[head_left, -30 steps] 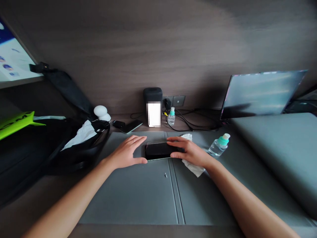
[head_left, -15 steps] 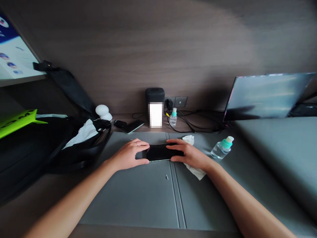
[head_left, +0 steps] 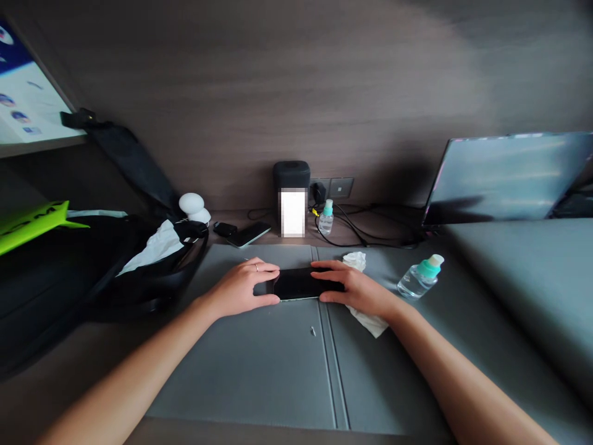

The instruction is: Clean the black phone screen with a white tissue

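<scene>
A black phone lies flat on the grey mat, its dark screen facing up. My left hand holds its left end, with fingers on the far edge and the thumb on the near edge. At the right end, my right hand grips it the same way, fingers partly over the screen. Crumpled white tissue lies partly under my right hand and wrist. A small white scrap is on the mat just nearer than the phone.
Right of my right hand, a clear bottle leans at a tilt. Behind the mat stand a black speaker, a small bottle, cables and another phone. A black bag fills the left; a screen stands right.
The view has shifted very slightly. Both hands keep their hold on the phone in nearly the same place.
</scene>
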Demonstrator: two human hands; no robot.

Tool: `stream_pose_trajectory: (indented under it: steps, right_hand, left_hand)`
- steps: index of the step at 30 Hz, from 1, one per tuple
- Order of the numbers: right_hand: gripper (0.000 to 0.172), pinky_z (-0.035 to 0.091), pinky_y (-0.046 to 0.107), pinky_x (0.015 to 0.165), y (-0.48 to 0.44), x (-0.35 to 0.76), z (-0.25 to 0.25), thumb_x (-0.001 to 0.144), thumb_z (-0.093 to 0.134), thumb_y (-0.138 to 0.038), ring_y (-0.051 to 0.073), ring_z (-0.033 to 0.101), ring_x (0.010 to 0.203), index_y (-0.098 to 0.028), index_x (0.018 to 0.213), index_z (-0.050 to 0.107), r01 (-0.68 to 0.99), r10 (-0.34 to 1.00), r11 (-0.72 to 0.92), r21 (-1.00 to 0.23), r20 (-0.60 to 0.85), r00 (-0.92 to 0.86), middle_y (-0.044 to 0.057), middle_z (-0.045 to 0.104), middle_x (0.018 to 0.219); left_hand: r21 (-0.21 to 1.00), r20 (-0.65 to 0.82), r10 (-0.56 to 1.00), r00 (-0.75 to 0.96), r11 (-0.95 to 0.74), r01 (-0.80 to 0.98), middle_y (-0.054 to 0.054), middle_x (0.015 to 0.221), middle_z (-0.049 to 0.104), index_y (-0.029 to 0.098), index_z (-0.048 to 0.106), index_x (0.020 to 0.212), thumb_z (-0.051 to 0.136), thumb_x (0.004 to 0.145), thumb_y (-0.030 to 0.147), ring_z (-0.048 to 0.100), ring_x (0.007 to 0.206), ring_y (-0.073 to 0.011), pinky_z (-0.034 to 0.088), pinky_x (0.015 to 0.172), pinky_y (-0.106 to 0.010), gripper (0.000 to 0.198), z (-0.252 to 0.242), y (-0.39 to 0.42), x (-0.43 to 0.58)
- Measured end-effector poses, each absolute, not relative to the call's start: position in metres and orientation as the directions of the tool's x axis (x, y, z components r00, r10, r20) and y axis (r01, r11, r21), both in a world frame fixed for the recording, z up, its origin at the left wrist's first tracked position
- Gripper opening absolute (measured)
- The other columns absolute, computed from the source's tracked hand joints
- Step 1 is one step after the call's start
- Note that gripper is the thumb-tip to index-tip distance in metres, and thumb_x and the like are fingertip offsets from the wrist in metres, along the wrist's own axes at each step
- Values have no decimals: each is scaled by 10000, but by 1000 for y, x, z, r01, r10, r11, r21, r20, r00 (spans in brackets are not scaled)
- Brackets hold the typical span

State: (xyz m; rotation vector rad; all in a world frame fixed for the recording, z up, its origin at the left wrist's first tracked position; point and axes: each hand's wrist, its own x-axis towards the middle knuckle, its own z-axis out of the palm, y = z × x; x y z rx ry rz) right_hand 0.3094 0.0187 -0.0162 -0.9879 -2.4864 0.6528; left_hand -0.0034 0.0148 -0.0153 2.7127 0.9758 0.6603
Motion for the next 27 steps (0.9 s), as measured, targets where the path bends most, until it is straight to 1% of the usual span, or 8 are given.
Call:
stream_pose_trajectory:
  steps: [6, 8, 11, 14, 16, 20, 24, 27]
  right_hand:
    - [512, 419, 446, 1099, 17, 309, -12, 866, 689, -435, 270, 524, 1295, -237, 1329, 599, 529, 716, 634, -564, 170, -677, 105, 481, 1477]
    - [499, 416, 448, 1104, 17, 311, -10, 896, 649, -437, 263, 513, 1309, -240, 1349, 578, 512, 717, 638, -574, 201, -668, 96, 488, 1474]
    - [387, 441, 461, 1085, 17, 315, -6, 971, 536, -378, 246, 554, 1268, -260, 1335, 588, 538, 757, 633, -556, 299, -581, 70, 584, 1385]
    - [319, 497, 460, 1020, 18, 317, -5, 981, 494, -313, 250, 634, 1155, -254, 1253, 650, 618, 808, 589, -521, 359, -467, 64, 681, 1245]
    - [299, 518, 448, 988, 18, 318, -5, 965, 512, -295, 254, 660, 1103, -243, 1211, 674, 652, 825, 564, -506, 359, -436, 66, 704, 1197]
    - [282, 533, 425, 955, 18, 317, -8, 935, 558, -287, 252, 671, 1063, -230, 1178, 690, 661, 819, 574, -483, 354, -452, 71, 710, 1169]
    - [265, 525, 419, 962, 19, 316, -11, 912, 598, -289, 251, 661, 1073, -239, 1150, 703, 658, 804, 595, -462, 338, -489, 69, 705, 1163]
    - [266, 520, 421, 969, 19, 316, -12, 903, 610, -282, 254, 660, 1071, -231, 1146, 706, 661, 809, 587, -468, 311, -498, 80, 698, 1173]
  left_hand:
    - [318, 349, 646, 679, -763, 563, -67, 1246, 672, 229, 663, 1210, 725, 834, 410, 602, 1099, -247, 527, 938, -444, 422, -18, 16, -4]
    - [320, 354, 641, 681, -767, 556, -67, 1243, 674, 236, 659, 1219, 722, 837, 410, 608, 1093, -244, 535, 926, -440, 425, -18, 16, -4]
    - [312, 360, 632, 686, -775, 550, -65, 1240, 677, 242, 654, 1226, 713, 845, 414, 611, 1092, -240, 539, 922, -434, 423, -19, 16, -4]
    - [298, 366, 627, 688, -779, 551, -68, 1247, 675, 240, 660, 1219, 704, 852, 421, 608, 1102, -242, 537, 928, -437, 411, -20, 16, -5]
    - [296, 366, 630, 686, -777, 556, -68, 1249, 674, 238, 663, 1213, 703, 852, 421, 610, 1102, -242, 539, 928, -435, 406, -21, 16, -5]
    - [299, 352, 641, 682, -768, 567, -63, 1252, 673, 233, 658, 1215, 708, 850, 414, 611, 1106, -236, 542, 932, -424, 410, -22, 17, -6]
    - [294, 352, 635, 688, -773, 563, -64, 1249, 673, 246, 652, 1226, 711, 848, 414, 608, 1116, -239, 541, 933, -431, 418, -23, 17, -6]
    - [298, 360, 632, 686, -775, 557, -68, 1248, 673, 250, 647, 1234, 709, 852, 413, 609, 1113, -242, 539, 933, -446, 420, -22, 17, -6]
